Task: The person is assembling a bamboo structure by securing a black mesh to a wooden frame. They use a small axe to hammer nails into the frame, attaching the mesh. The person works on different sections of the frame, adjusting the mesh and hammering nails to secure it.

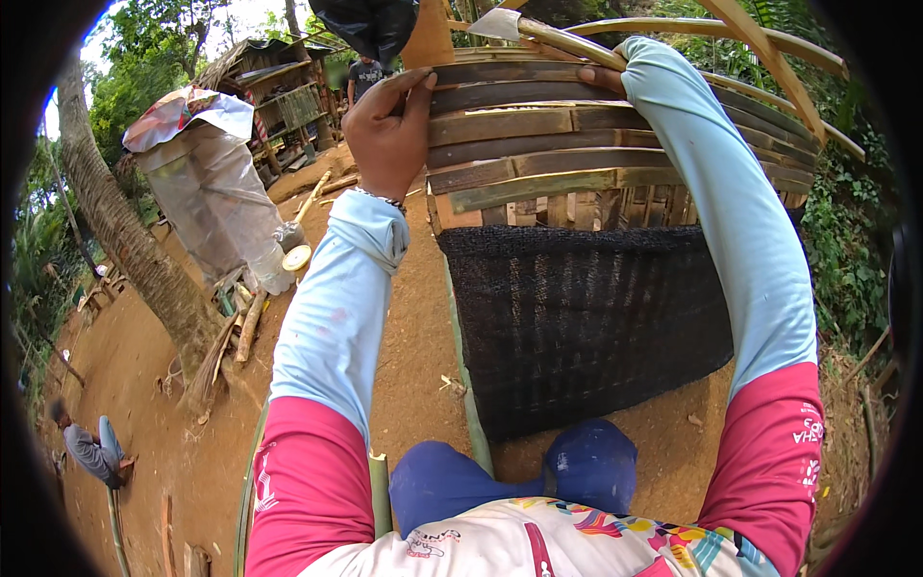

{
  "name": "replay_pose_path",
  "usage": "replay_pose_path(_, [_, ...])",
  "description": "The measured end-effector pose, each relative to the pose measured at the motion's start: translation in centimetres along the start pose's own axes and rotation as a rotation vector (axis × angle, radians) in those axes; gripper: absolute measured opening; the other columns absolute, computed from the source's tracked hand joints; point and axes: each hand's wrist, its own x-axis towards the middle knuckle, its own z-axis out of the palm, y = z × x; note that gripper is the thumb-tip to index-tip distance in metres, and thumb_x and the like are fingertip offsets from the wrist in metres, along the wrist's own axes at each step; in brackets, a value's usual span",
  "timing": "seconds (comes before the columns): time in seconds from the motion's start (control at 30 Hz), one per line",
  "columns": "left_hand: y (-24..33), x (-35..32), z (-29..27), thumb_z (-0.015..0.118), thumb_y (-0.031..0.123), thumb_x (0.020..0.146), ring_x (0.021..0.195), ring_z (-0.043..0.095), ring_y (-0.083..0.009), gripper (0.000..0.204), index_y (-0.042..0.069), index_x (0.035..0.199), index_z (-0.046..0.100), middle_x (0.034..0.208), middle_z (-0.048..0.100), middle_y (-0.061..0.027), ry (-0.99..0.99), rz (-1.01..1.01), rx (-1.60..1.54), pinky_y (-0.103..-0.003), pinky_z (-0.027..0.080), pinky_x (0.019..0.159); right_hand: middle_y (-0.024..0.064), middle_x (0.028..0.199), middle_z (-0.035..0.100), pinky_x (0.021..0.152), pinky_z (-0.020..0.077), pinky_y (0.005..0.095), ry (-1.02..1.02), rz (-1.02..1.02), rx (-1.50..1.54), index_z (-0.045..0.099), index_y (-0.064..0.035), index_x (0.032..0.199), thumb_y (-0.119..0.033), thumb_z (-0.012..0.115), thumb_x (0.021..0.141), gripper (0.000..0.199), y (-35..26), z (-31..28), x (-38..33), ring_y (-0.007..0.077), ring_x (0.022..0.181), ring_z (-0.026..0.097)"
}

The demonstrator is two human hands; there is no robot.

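Note:
At the upper middle, a panel of split bamboo slats stands in front of me, its strips laid in overlapping horizontal rows. My left hand is closed at the panel's upper left corner, thumb and finger pinching the end of the top bamboo slat. Farther along that same slat is my right hand, one digit pressed over its edge; the sleeve hides most of this hand. Just above, a blade with a long wooden handle slants toward my right wrist. Whether the right hand touches the handle, I cannot tell.
Black mesh netting hangs below the slats. Curved bamboo poles cross at the upper right. To the left stand a leaning tree trunk and a plastic-covered structure. One person sits at far left; another is near a hut.

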Motion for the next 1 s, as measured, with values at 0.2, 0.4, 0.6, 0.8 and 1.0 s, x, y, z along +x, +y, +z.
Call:
replay_pose_path(0.2, [-0.3, 0.6, -0.2, 0.074, 0.010, 0.084, 0.057, 0.050, -0.0040, 0.014, 0.000, 0.093, 0.073, 0.066, 0.063, -0.0013, -0.047, 0.138, 0.008, -0.021, 0.039, 0.054, 0.0187, 0.075, 0.065, 0.071, 0.0473, 0.0421, -0.004, 0.026, -0.009, 0.070, -0.0048, 0.090, -0.063, 0.071, 0.074, 0.060, 0.1, -0.2, -0.1, 0.0318, 0.074, 0.065])
replay_pose_path(0.4, [-1.2, 1.4, -0.2, 0.073, 0.008, 0.083, 0.059, 0.058, -0.0070, 0.011, 0.001, 0.092, 0.072, 0.071, 0.068, -0.0075, -0.057, 0.353, 0.050, -0.023, 0.045, 0.056, 0.0167, 0.072, 0.064, 0.069, 0.0471, 0.0410, -0.003, 0.033, -0.036, 0.070, -0.0051, 0.088, -0.062, 0.071, 0.075, 0.058, 0.5, 0.7, 0.4, 0.0294, 0.071, 0.064])
replay_pose_path(0.6, [-1.5, 1.5, -0.2, 0.074, 0.008, 0.083, 0.058, 0.060, -0.0066, 0.011, 0.001, 0.091, 0.072, 0.071, 0.069, -0.0065, -0.086, 0.362, 0.021, -0.022, 0.046, 0.055, 0.0141, 0.071, 0.063, 0.068, 0.0462, 0.0386, 0.008, 0.003, -0.003, 0.069, -0.0047, 0.088, -0.060, 0.072, 0.076, 0.057, 0.9, 0.6, 0.0, 0.0258, 0.070, 0.062])
replay_pose_path(0.8, [-1.8, 1.4, -0.4, 0.074, 0.010, 0.083, 0.058, 0.060, -0.0051, 0.010, 0.003, 0.089, 0.072, 0.070, 0.069, -0.0053, -0.107, 0.343, -0.005, -0.021, 0.046, 0.053, 0.0115, 0.071, 0.062, 0.067, 0.0452, 0.0363, 0.029, -0.046, 0.055, 0.069, -0.0044, 0.090, -0.060, 0.073, 0.076, 0.057, 0.9, 0.3, -0.5, 0.0221, 0.069, 0.060])
replay_pose_path(1.0, [-2.2, 1.7, -0.8, 0.074, 0.011, 0.083, 0.064, 0.068, -0.0112, 0.010, 0.004, 0.089, 0.072, 0.076, 0.072, -0.0089, -0.134, 0.366, 0.013, -0.024, 0.051, 0.056, 0.0112, 0.074, 0.063, 0.067, 0.0439, 0.0349, -0.079, -0.021, 0.005, 0.068, -0.0039, 0.099, -0.050, 0.071, 0.083, 0.049, -0.6, -0.4, -1.1, 0.0202, 0.069, 0.058])
